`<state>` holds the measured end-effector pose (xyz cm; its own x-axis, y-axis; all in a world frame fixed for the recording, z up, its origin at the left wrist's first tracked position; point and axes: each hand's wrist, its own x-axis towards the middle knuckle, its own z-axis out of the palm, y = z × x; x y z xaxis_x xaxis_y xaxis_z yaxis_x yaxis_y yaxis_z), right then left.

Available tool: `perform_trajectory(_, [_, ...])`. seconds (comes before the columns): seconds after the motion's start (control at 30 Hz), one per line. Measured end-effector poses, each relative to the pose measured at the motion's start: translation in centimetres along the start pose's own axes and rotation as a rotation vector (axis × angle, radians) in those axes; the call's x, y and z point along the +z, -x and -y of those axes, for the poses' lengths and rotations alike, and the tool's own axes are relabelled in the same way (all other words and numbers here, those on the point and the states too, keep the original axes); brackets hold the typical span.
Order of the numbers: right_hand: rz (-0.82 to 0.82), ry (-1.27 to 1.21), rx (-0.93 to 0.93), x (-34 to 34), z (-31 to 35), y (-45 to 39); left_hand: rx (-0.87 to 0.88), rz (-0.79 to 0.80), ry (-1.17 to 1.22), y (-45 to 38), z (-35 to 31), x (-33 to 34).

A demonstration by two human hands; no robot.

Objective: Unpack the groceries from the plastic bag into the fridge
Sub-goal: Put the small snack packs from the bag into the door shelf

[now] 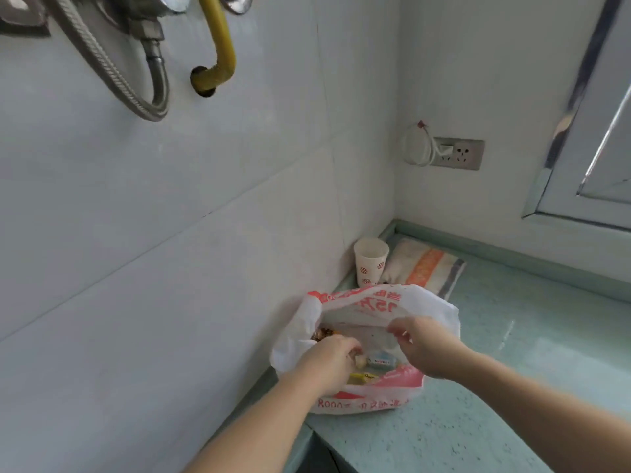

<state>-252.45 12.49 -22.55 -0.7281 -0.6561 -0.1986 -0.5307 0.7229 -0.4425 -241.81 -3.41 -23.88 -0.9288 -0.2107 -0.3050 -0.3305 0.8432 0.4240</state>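
A white plastic bag (440, 315) with red print stands open on the pale green counter (512, 370), against the tiled wall. Inside lie a light blue packet (379, 360), a yellow packet (362, 377) and something brown (323, 333) at the left. My left hand (329, 363) reaches into the bag with its fingers curled around a small pale item; what that item is stays hidden. My right hand (428, 346) pinches the thin inner edge of the bag and holds the mouth open. No fridge is in view.
A paper cup (370, 264) with red marks stands in the corner behind the bag, beside a folded striped cloth (426, 268). A wall socket (457, 153) with a white plug sits above. Hoses and a yellow pipe (218, 46) hang upper left. A window frame (580, 131) is on the right.
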Motion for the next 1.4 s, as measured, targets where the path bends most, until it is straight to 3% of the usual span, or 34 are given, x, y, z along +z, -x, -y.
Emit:
perform_trajectory(0.3, [0.370,0.108,0.033,5.7,-3.1,-4.2,-0.179,0.162,-0.148,-2.5,5.1,3.2])
perform_trajectory(0.4, [0.464,0.135,0.051,8.1,-4.4,-4.9,-0.175,0.098,-0.174,-4.0,5.8,4.1])
perform_trajectory(0.5, [0.322,0.120,0.027,8.5,-4.4,-5.3,-0.086,-0.029,-0.260,-6.0,5.4,4.7])
perform_trajectory(0.57, [0.224,0.184,-0.033,8.8,-3.6,-5.7,-0.023,-0.001,-0.269,-7.1,5.0,5.5])
perform_trajectory(0.7, [0.245,0.290,-0.112,9.8,-1.9,-6.0,-0.019,0.092,-0.296,-8.6,5.2,6.9])
perform_trajectory(0.97, [0.261,0.257,-0.018,10.6,-2.2,-6.7,0.096,-0.040,-0.113,-9.3,8.3,7.8])
perform_trajectory(1.03, [0.215,0.303,-0.089,10.6,-2.6,-6.8,0.048,-0.036,-0.041,-9.2,8.5,7.7])
perform_trajectory(1.13, [0.097,0.452,-0.337,11.0,-2.2,-6.6,-0.041,-0.026,0.071,-9.5,8.7,7.9])
perform_trajectory(1.3, [0.202,0.521,-0.475,11.9,-0.9,-6.3,-0.103,0.050,0.142,-9.8,8.4,7.3])
perform_trajectory(1.4, [0.268,0.414,-0.337,10.8,-0.4,-5.8,-0.092,0.102,0.107,-9.5,8.3,6.6])
